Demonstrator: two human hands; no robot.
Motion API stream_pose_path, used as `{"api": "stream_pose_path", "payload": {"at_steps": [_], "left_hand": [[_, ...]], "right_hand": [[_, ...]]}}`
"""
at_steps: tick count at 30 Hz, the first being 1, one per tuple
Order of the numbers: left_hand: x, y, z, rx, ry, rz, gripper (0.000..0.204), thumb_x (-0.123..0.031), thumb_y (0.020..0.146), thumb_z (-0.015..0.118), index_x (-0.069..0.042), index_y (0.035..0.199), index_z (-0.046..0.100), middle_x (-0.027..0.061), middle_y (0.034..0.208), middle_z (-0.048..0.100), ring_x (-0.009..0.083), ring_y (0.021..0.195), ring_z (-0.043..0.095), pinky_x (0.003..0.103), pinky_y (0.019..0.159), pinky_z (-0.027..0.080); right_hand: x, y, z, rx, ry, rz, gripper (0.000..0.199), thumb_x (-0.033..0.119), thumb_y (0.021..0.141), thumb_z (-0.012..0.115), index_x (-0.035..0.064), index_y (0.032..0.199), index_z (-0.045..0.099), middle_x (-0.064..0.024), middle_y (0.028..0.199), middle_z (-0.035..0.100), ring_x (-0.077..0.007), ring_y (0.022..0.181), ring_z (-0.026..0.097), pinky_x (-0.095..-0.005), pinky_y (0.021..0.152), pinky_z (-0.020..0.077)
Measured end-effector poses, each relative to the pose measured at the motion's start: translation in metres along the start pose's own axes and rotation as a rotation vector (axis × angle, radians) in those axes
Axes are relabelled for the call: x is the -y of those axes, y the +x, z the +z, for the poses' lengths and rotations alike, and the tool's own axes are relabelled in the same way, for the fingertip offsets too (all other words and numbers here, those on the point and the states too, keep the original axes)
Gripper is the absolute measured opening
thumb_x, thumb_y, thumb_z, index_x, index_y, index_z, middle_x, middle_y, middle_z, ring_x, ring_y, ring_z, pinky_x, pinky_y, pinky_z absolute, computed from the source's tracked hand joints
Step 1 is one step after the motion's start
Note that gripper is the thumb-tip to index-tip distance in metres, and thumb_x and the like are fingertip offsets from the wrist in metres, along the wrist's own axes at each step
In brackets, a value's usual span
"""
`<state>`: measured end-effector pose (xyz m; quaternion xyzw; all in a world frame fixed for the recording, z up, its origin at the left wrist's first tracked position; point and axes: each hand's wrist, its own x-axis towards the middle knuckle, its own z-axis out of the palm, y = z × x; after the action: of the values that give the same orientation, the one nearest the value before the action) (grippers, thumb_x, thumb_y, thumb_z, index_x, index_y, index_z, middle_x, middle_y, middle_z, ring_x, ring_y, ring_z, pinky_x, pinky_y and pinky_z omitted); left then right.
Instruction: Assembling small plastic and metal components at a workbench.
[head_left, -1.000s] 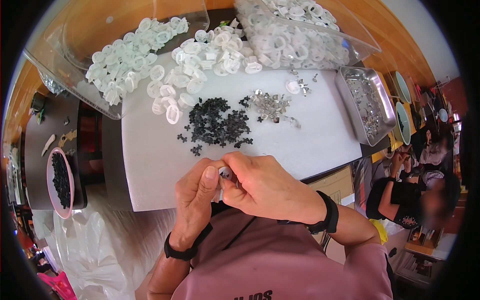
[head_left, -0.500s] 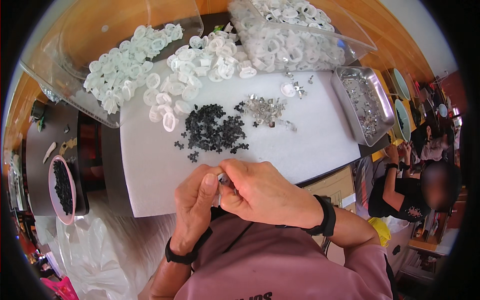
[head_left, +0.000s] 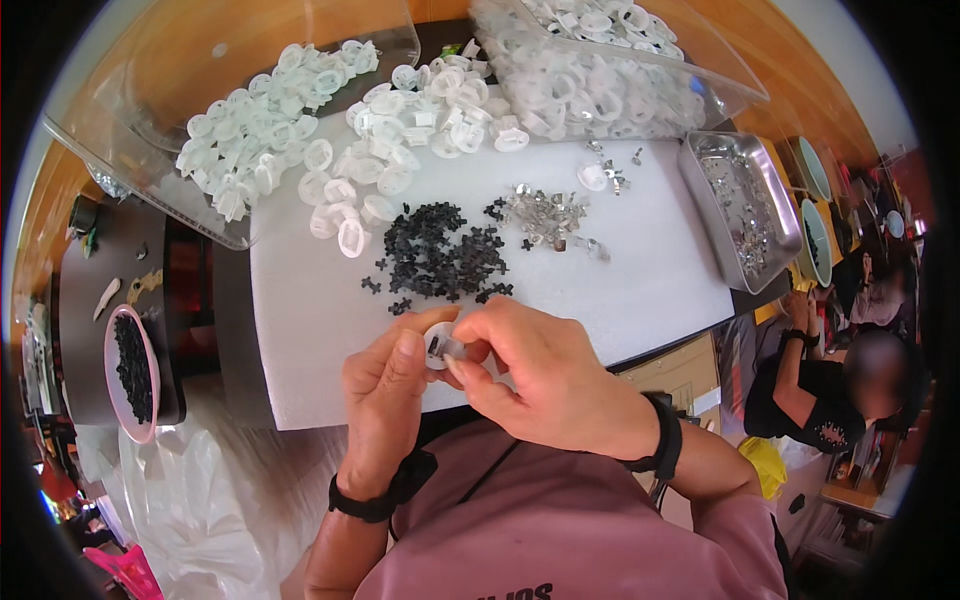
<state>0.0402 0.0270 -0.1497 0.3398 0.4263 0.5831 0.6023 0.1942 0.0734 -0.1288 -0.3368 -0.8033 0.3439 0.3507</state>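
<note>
A small white round cap (head_left: 440, 350) sits pinched between both hands, close to the person's chest and just above the near edge of the white sheet (head_left: 620, 290) on the worktop. The left hand (head_left: 385, 395) clamps it with thumb against fingers, apparently to steady it, while the right hand (head_left: 540, 375) closes its fingertips on the cap's other side, where a dark piece shows in its face, seemingly being pressed in. Supplies lie within easy reach just beyond: a heap of black cross-shaped pieces (head_left: 440, 255), a small pile of metal clips (head_left: 545, 215) beside it, and loose white caps (head_left: 400, 150) farther back. A metal tray (head_left: 745, 205) stands at the right, a pink bowl (head_left: 130, 370) of black pieces at the left.
</note>
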Motion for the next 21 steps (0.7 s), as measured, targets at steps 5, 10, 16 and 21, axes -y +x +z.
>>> {"api": "stream_pose_path", "payload": {"at_steps": [5, 10, 16, 21], "left_hand": [[0.003, -0.001, -0.006, 0.014, 0.104, 0.019, 0.043, -0.032, 0.102, 0.045, 0.005, 0.114, 0.062, 0.0065, 0.100, 0.059, 0.0120, 0.085, 0.055, 0.026, 0.074, 0.047], [0.002, -0.003, -0.004, 0.007, 0.108, -0.012, 0.041, -0.030, 0.102, 0.045, 0.005, 0.113, 0.062, 0.0042, 0.099, 0.059, 0.0103, 0.084, 0.053, 0.026, 0.075, 0.044], [0.007, -0.001, -0.003, -0.032, 0.116, 0.064, 0.038, -0.028, 0.101, 0.047, 0.006, 0.112, 0.063, 0.0040, 0.094, 0.059, 0.0097, 0.080, 0.054, 0.025, 0.071, 0.045], [0.007, 0.000, -0.001, -0.041, 0.185, 0.080, 0.041, -0.031, 0.100, 0.049, 0.006, 0.110, 0.063, 0.0041, 0.091, 0.059, 0.0093, 0.074, 0.055, 0.024, 0.066, 0.046]], "right_hand": [[-0.003, 0.000, 0.008, -0.042, -0.002, 0.029, 0.015, 0.005, 0.080, 0.064, 0.0049, 0.089, 0.052, -0.0077, 0.073, 0.055, -0.0275, 0.058, 0.058, -0.0366, 0.047, 0.0437], [0.000, 0.000, 0.008, -0.050, 0.007, -0.003, 0.014, 0.004, 0.081, 0.063, 0.0046, 0.090, 0.052, -0.0079, 0.073, 0.056, -0.0278, 0.059, 0.059, -0.0366, 0.047, 0.0439], [-0.001, 0.000, 0.012, -0.072, -0.036, -0.043, 0.015, 0.003, 0.081, 0.063, 0.0045, 0.091, 0.052, -0.0089, 0.074, 0.056, -0.0285, 0.059, 0.058, -0.0376, 0.047, 0.0443], [-0.003, -0.002, 0.014, -0.079, -0.033, -0.070, 0.014, 0.003, 0.082, 0.062, 0.0040, 0.092, 0.052, -0.0100, 0.076, 0.056, -0.0290, 0.059, 0.058, -0.0374, 0.047, 0.0443]]}}
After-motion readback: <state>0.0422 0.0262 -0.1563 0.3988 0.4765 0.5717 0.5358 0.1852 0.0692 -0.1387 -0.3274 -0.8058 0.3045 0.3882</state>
